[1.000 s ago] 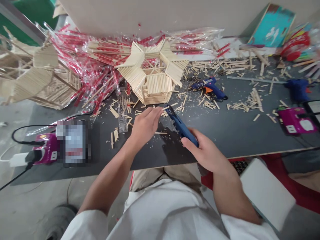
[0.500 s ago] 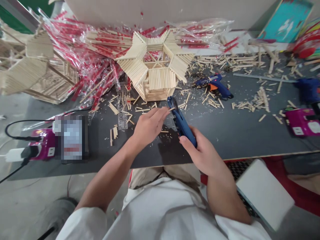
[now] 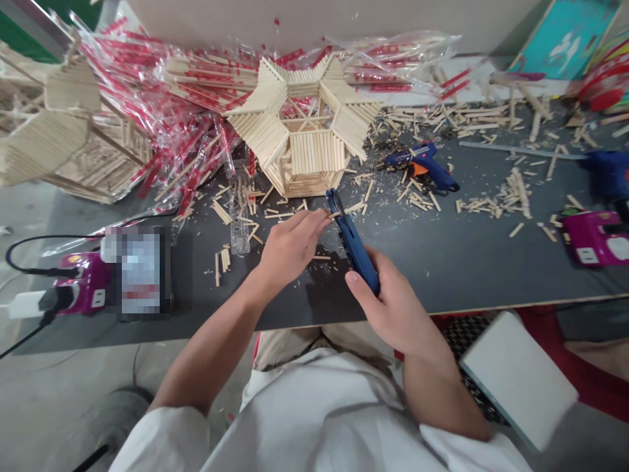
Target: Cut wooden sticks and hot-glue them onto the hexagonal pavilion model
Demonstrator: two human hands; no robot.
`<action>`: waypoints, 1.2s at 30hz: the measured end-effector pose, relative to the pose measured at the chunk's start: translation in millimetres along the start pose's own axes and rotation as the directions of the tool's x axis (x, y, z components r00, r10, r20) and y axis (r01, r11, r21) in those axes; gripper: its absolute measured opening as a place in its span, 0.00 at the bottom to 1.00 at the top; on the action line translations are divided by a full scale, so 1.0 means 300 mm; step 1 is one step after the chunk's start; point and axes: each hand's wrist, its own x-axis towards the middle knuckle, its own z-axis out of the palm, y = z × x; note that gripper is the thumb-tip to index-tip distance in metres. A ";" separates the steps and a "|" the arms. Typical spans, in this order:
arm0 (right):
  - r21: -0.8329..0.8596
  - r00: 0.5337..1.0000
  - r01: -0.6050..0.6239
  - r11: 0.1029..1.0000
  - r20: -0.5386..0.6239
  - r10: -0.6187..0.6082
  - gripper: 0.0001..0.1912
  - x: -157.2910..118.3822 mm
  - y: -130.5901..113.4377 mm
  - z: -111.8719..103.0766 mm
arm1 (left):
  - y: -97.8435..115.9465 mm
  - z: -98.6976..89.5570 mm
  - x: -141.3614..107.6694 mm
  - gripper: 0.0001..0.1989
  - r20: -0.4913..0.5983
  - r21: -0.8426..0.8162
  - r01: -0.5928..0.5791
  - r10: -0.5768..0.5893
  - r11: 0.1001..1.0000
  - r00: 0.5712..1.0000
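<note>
My left hand (image 3: 293,246) is closed in a pinch on a thin wooden stick (image 3: 335,215), whose short end pokes out past the fingertips. That end meets the head of a pair of blue-handled cutters (image 3: 354,246), and whether the blade touches it I cannot tell. My right hand (image 3: 390,298) is wrapped around the cutters' handles, thumb on the near side. Beyond both hands stands a star-shaped wooden stick model (image 3: 312,154), with open gaps between its slatted panels. Short cut stick pieces (image 3: 225,259) lie left of my left hand.
A clear plastic ruler (image 3: 240,223) lies left of the model. To its right rests a blue glue gun (image 3: 427,164) among wood scraps. Red-and-clear bags of sticks (image 3: 196,85) line the back. A second stick model (image 3: 98,157), a purple power strip (image 3: 83,282) and a phone stand left.
My right hand and the cutters have shifted slightly left, and the handles look a little closer together. My left hand with the stick stays nearly in place.
</note>
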 end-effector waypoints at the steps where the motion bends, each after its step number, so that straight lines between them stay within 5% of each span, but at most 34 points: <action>1: -0.030 1.000 0.004 1.000 -0.010 -0.004 0.27 -0.003 -0.004 0.006 | 0.001 0.000 0.000 0.11 -0.001 0.000 0.001 -0.001 1.000 1.000; 10: -0.259 0.998 -0.021 0.966 -0.068 0.004 0.32 -0.028 -0.047 0.068 | 0.004 -0.009 0.002 0.12 -0.001 -0.018 -0.023 0.023 1.000 1.000; 36: -0.080 1.000 0.018 0.997 0.018 -0.017 0.17 -0.014 -0.012 -0.010 | 0.012 -0.010 -0.002 0.14 0.045 -0.046 0.019 -0.017 0.999 0.999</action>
